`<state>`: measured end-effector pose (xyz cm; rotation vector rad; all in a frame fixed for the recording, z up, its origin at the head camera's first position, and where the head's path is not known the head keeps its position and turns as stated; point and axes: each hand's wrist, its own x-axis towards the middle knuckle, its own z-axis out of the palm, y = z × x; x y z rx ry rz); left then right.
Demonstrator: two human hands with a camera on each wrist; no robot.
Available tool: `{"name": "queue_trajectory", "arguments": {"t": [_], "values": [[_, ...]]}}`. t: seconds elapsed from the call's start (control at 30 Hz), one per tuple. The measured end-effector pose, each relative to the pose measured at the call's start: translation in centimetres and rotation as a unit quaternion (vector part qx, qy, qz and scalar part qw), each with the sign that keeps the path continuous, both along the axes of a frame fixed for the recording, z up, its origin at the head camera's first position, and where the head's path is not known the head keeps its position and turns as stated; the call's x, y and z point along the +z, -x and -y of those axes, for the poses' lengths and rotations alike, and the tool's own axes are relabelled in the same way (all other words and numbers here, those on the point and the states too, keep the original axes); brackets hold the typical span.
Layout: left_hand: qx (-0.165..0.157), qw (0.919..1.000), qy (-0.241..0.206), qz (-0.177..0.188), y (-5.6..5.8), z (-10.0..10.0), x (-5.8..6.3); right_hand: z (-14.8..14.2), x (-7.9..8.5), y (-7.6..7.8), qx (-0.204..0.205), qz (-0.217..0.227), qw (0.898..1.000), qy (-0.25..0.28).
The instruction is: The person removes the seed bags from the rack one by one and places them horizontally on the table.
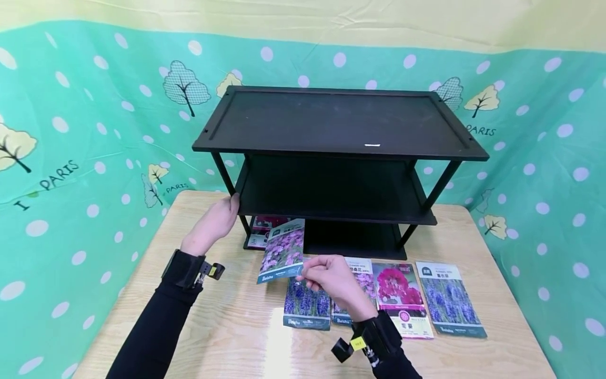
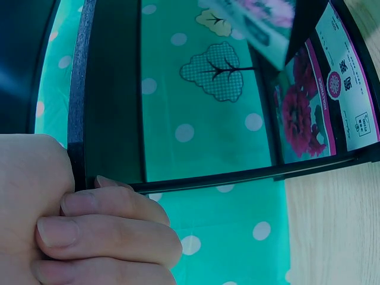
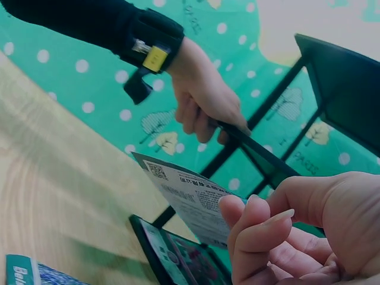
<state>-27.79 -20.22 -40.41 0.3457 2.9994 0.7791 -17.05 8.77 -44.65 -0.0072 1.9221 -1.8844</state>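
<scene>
My right hand point(image 1: 333, 279) pinches a seed packet point(image 1: 285, 247) with pink-purple flowers by its lower right corner. The packet is tilted, its far end at the opening below the middle shelf; its printed back shows in the right wrist view. My left hand point(image 1: 215, 221) grips the left front corner of the black rack's middle shelf point(image 1: 326, 189), fingers curled around the edge in the left wrist view. On the bottom shelf point(image 1: 350, 239), at the left, lies a packet with dark red flowers point(image 2: 303, 113), partly hidden by the held one.
In a row before the rack lie a blue-flower packet point(image 1: 306, 305), a partly covered pink-purple one point(image 1: 362, 273), a magenta-flower packet point(image 1: 400, 295) and another blue-flower packet point(image 1: 450, 300). The rack's top panel point(image 1: 331, 121) overhangs them. A polka-dot cloth point(image 1: 94, 158) surrounds the wooden table point(image 1: 227, 326).
</scene>
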Motion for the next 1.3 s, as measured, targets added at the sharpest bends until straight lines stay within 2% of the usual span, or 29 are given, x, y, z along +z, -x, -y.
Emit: {"name": "queue_trajectory", "arguments": {"t": [0.1,0.27,0.57,0.77,0.97,1.13,1.3], "values": [[-0.010,0.9998,0.009,-0.013,0.0,0.1,0.1,0.4,-0.2,-0.5,0.016,0.005,1.000,0.004],[0.005,0.9999,-0.007,0.010,0.0,0.1,0.1,1.1,-1.0,-1.8,0.034,0.025,0.999,0.008],[0.013,0.9997,-0.012,0.018,0.0,0.4,-0.1,2.1,-4.0,-3.7,0.055,0.077,0.995,0.010],[0.012,0.9995,-0.018,0.022,-0.1,0.4,-0.2,2.2,-5.8,-4.1,0.054,0.139,0.988,0.044],[0.012,0.9993,-0.024,0.026,0.0,0.3,-0.2,2.2,-6.5,-4.1,0.054,0.181,0.979,0.080],[0.016,0.9990,-0.026,0.034,0.1,0.3,-0.2,2.4,-6.7,-4.1,0.040,0.194,0.975,0.098],[0.018,0.9988,-0.026,0.036,0.1,0.2,-0.2,2.7,-6.9,-4.0,0.045,0.190,0.977,0.084]]}}
